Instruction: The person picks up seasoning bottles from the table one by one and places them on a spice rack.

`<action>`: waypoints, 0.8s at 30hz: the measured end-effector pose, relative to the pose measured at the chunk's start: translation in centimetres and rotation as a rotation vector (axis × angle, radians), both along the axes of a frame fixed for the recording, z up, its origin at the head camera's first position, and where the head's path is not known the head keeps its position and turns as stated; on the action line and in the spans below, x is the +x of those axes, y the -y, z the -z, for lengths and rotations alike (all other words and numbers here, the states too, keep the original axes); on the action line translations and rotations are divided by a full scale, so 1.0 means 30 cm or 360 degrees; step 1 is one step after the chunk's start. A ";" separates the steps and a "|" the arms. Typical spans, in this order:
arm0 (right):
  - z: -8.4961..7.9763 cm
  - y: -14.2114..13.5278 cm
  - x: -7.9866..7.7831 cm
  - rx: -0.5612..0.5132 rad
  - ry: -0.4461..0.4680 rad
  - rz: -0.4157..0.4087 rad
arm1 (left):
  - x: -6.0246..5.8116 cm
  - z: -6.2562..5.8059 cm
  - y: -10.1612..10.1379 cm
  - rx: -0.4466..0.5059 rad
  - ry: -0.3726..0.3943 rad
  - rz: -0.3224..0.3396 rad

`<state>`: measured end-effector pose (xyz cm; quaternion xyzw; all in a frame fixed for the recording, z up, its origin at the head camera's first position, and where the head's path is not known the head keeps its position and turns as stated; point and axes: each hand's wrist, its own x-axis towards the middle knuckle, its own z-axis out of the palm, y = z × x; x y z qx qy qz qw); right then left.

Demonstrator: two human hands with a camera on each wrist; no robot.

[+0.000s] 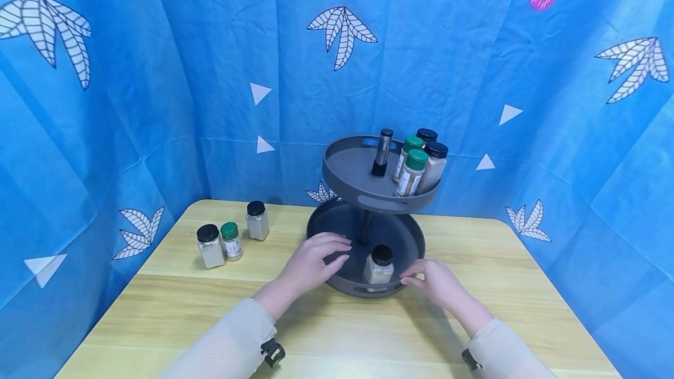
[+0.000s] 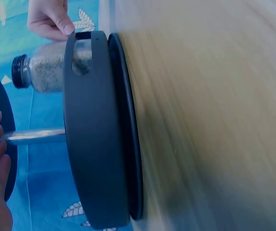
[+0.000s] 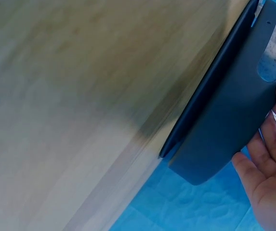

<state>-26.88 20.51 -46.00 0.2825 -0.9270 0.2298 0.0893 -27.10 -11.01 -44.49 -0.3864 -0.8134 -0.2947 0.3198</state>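
In the head view, a dark grey two-tier turntable (image 1: 337,276) stands on the table. My right hand (image 1: 434,285) pinches the lower tray's front right rim, its thumb on the outer side in the right wrist view. Left of the pole, my left hand (image 1: 316,259) hovers over the lower tray with loosely bent fingers and holds nothing. A clear jar with a black lid (image 1: 379,265) stands in the lower tray between the hands. The left wrist view shows this jar (image 2: 48,65) beside the right hand (image 2: 51,19).
The upper tray (image 1: 350,171) bears several lidded spice jars (image 1: 411,174) at its right, next to the pole's top (image 1: 382,154). On the table's left stand two black-lidded jars (image 1: 212,250) and a green-lidded jar (image 1: 232,244). A blue patterned curtain (image 1: 295,86) surrounds the table (image 1: 174,320).
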 end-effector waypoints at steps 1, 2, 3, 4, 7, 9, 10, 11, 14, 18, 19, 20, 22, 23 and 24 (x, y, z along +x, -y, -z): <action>-0.001 -0.001 0.000 0.0002 0.0002 -0.0006 | 0.000 -0.001 0.007 0.0001 0.0000 -0.0014; -0.001 -0.001 0.000 0.0002 0.0005 -0.0006 | -0.001 -0.001 0.015 0.0003 0.0004 -0.0029; -0.002 -0.002 0.000 0.0000 0.0008 -0.0009 | 0.000 -0.003 0.022 0.0003 0.0007 -0.0044; -0.002 -0.002 0.001 0.0000 0.0012 -0.0006 | -0.001 -0.004 0.030 0.0006 0.0010 -0.0057; -0.002 -0.003 0.000 -0.0001 0.0019 -0.0003 | -0.001 -0.007 0.053 0.0015 0.0024 -0.0082; -0.002 -0.004 -0.001 0.0000 0.0021 0.0001 | -0.002 -0.008 0.067 0.0016 0.0026 -0.0103; -0.001 -0.005 -0.002 0.0002 0.0022 0.0005 | -0.002 -0.008 0.074 0.0017 0.0026 -0.0110; 0.000 -0.005 -0.003 0.0002 0.0023 0.0006 | -0.004 -0.007 0.080 0.0015 0.0025 -0.0120; 0.000 -0.006 -0.004 0.0000 0.0026 0.0010 | -0.006 -0.010 0.097 0.0008 0.0027 -0.0142; -0.003 -0.005 -0.005 -0.0002 0.0030 0.0011 | -0.007 -0.017 0.120 0.0011 0.0014 -0.0167; -0.004 -0.005 -0.006 0.0000 0.0031 0.0011 | -0.007 -0.019 0.127 0.0013 0.0009 -0.0175; -0.004 -0.006 -0.006 0.0001 0.0033 0.0011 | -0.006 -0.020 0.134 0.0017 0.0007 -0.0181; -0.006 -0.007 -0.007 0.0004 0.0035 0.0011 | -0.008 -0.023 0.151 0.0024 -0.0005 -0.0192; -0.006 -0.007 -0.007 0.0005 0.0036 0.0008 | -0.009 -0.022 0.160 0.0027 -0.0008 -0.0195; -0.006 -0.009 -0.007 0.0004 0.0035 0.0006 | -0.011 -0.021 0.169 0.0033 -0.0018 -0.0198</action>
